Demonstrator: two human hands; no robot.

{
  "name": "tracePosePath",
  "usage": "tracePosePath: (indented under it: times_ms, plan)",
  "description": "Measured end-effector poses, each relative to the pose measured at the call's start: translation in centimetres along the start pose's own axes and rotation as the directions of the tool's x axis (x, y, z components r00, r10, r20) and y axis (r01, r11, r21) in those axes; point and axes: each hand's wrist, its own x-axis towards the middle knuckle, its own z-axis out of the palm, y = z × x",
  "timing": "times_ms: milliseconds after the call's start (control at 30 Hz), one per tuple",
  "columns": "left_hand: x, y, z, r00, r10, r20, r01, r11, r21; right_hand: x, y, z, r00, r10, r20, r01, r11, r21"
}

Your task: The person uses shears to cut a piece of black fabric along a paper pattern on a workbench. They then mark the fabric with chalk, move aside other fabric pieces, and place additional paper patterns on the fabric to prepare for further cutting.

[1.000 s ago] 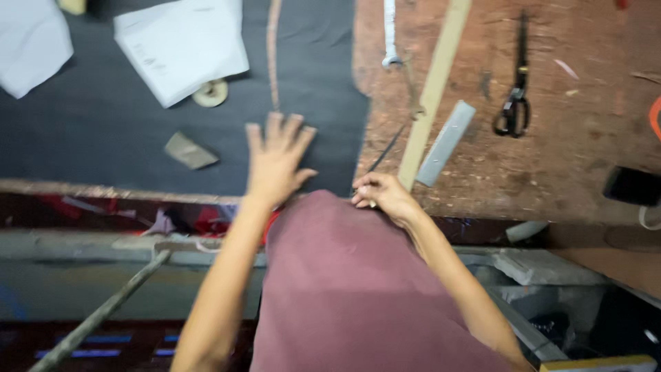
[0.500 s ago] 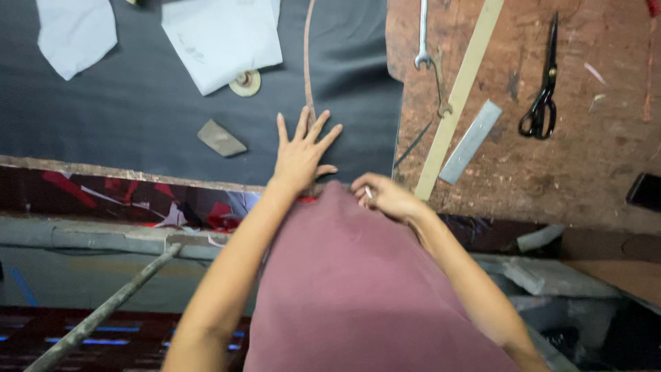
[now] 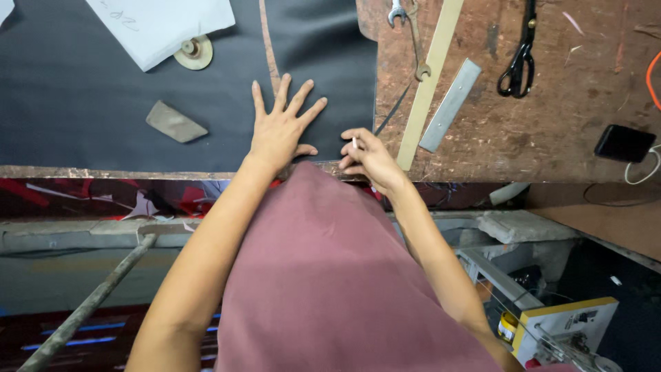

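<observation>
One smooth, flat dark sheet (image 3: 103, 89)

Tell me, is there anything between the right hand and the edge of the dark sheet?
Nothing visible. The right hand, pinching a small white piece, sits right at the dark sheet's corner; the left hand lies flat on it beside.
</observation>
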Motion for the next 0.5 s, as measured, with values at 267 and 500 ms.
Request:
tracePosePath:
  times_ms: [267, 500]
  plan:
    - [0.1, 0.0, 0.7, 1.000, -0.013, 0.011, 0.013, 1.000, -0.019, -0.1, 0.8, 2.7, 0.955, -0.282, -0.088, 0.222, 0.881, -0.419]
    - [1.4, 1.1, 1.2, 0.996, -0.050, 0.075, 0.045, 0.997, 0.067, -0.7, 0.2, 3.3, 0.788, -0.608, -0.099, 0.412, 0.640, -0.648]
